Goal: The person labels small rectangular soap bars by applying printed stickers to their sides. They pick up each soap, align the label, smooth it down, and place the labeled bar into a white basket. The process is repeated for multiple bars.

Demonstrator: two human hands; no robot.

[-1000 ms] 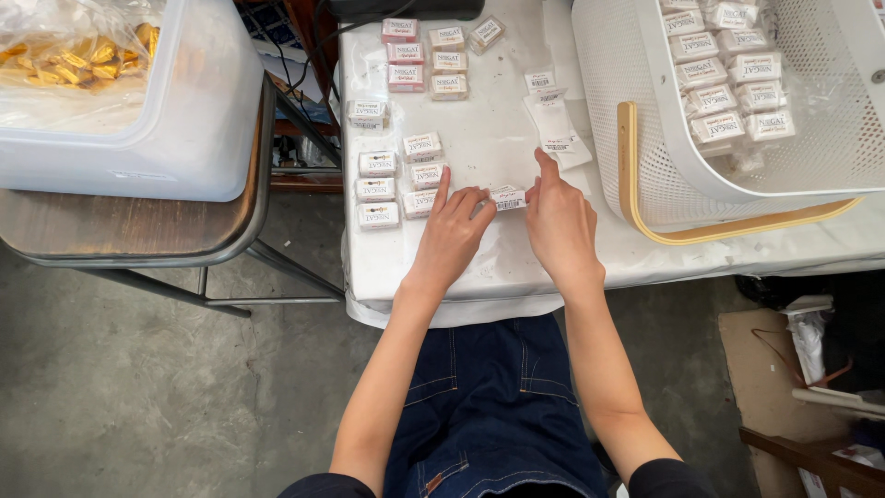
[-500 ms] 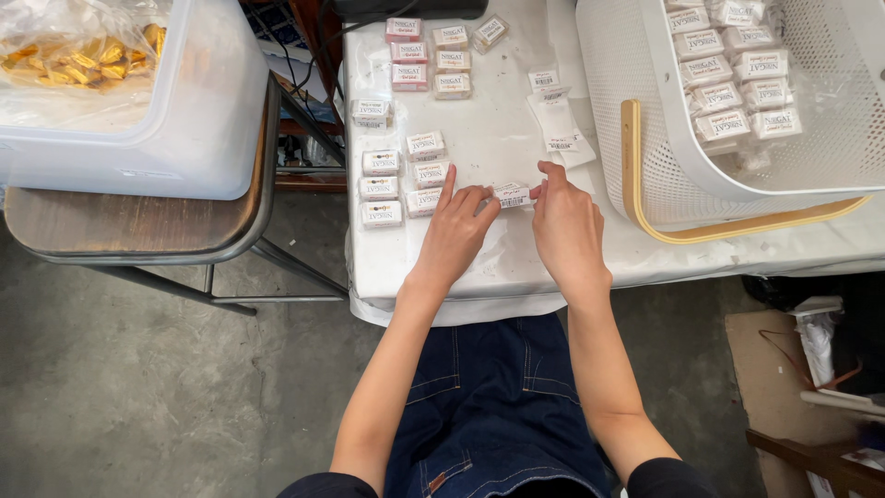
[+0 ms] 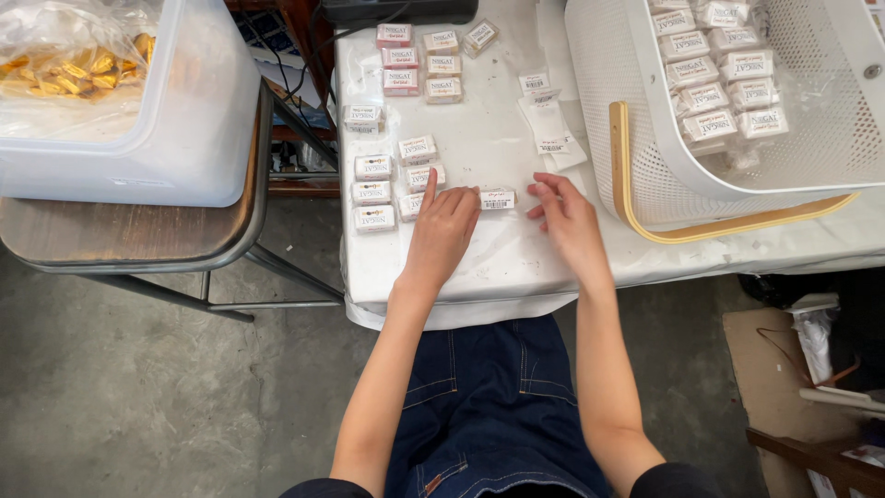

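Grey concrete floor, a metal-framed wooden stool beside a white-covered table.

glossy wrapped packet, perforated plastic basket, wood handle

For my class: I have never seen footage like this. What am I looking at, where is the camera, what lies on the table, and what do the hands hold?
No machine here: a person works with bare hands, filmed from a camera on their head looking down. The left hand lies on a small wrapped packet on the white table; the right hand rests open beside it, apart. Neither hand has a closed grip. More packets sit in rows to the left, loose labels above, and a white basket of packets to the right. A clear tub stands on a stool.
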